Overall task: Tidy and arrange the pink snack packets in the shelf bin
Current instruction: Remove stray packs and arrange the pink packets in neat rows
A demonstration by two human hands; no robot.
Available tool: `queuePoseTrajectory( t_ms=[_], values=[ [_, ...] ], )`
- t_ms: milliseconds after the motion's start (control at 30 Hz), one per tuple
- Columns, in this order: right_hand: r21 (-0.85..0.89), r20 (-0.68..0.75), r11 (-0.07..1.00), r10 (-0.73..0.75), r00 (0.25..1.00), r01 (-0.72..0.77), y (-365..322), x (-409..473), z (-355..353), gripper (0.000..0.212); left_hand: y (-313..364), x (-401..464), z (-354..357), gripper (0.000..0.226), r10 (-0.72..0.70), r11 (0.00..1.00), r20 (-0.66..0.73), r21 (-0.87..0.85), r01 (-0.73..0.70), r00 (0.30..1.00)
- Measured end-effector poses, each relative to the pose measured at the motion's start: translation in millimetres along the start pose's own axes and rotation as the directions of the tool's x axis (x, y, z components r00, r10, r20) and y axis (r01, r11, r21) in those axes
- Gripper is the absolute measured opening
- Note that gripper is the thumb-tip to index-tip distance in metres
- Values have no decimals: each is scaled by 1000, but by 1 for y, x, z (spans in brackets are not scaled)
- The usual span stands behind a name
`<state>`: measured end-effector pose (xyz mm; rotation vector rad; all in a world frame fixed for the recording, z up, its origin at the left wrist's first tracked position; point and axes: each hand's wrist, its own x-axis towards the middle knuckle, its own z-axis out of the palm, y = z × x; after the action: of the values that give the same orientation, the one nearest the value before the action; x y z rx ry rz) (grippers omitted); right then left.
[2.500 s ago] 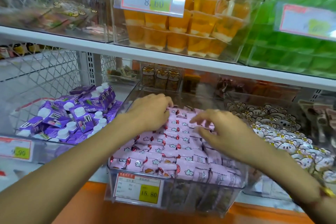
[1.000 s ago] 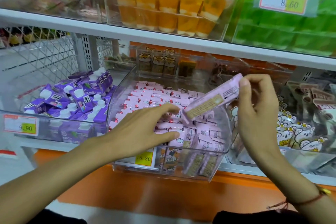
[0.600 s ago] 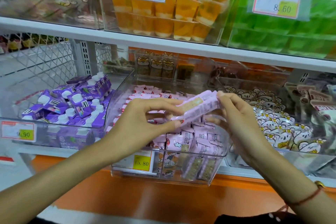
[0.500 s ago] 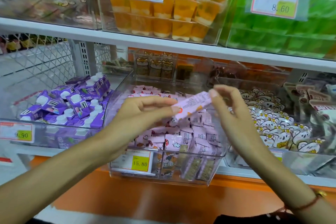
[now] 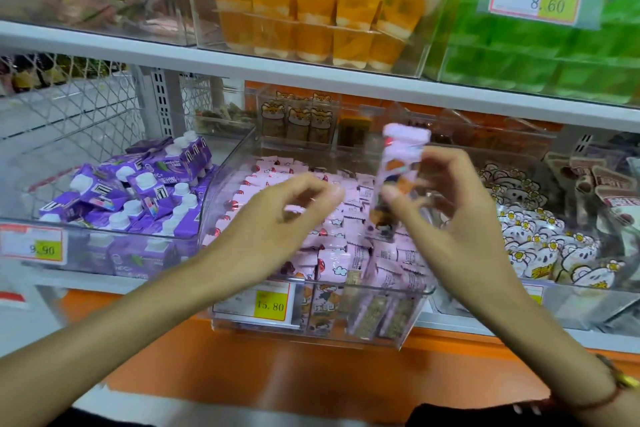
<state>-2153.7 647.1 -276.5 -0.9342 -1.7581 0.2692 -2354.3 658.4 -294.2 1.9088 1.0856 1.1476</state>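
A clear shelf bin [image 5: 412,315] holds several pink snack packets [image 5: 339,253] lying in rows, some standing on end at the front. My right hand [image 5: 446,215] pinches one pink packet [image 5: 398,177] and holds it upright above the bin, blurred by motion. My left hand [image 5: 280,218] hovers over the left half of the bin with fingers loosely curled and nothing in them.
A bin of purple cartons [image 5: 138,198] stands to the left, a bin of white cartoon packets [image 5: 540,239] to the right. A yellow 15.80 price tag [image 5: 270,303] hangs on the bin front. The upper shelf [image 5: 311,69] carries orange jelly cups [image 5: 311,21] and green packs [image 5: 554,45].
The packet, held level between both hands half a second ago, now stands upright in my right hand alone. My left hand has let go of it and drawn back to the left.
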Motion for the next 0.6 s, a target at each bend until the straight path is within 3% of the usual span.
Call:
queuePoseTrajectory(
  t_ms=[67, 167, 300, 433, 600],
  values=[
    [243, 14, 956, 164, 986, -163, 2, 0, 0, 49, -10, -4, -3, 35, 96, 924, 142, 354, -142, 985],
    [161, 144, 951, 243, 959, -265, 6, -5, 3, 61, -18, -6, -4, 29, 132, 774, 316, 560, -297, 939],
    [-18, 262, 973, 225, 938, -229, 8, -7, -1, 39, -18, -1, -10, 27, 57, 826, 316, 518, -222, 947],
    [-67, 252, 961, 277, 927, -269, 8, -6, -13, 39, -19, 1, -13, 19, 31, 870, 312, 459, -179, 950],
    [-364, 285, 930, 168, 944, -56, 7, -11, -9, 36, -21, 2, -11, 15, 16, 895, 301, 421, -148, 953]
  ],
)
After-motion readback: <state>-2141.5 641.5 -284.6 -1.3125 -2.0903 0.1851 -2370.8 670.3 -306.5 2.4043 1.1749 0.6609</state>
